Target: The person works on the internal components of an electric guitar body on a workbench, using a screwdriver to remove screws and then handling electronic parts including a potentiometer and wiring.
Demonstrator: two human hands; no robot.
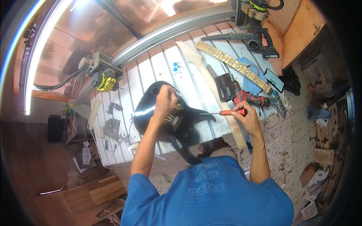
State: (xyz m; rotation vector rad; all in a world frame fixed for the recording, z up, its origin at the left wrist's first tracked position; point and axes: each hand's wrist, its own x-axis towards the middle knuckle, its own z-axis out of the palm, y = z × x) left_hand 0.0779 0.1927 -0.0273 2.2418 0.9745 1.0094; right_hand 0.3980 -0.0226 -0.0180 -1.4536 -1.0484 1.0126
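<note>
A black electric guitar body lies on the white slatted table in front of me. My left hand is over it, fingers curled down at the surface beside a square opening; whatever they hold, if anything, is hidden. Below that hand sits a metal bridge block with springs in a cavity of the body. In my right hand is a screwdriver, gripped by its red handle. Its shaft points left, with the tip by the body's horn.
Right of the guitar are a red cordless drill, a dark metal plate, a fretted neck, a pale wooden neck blank and a phone. A black blower lies beyond. A machine head with cables stands left.
</note>
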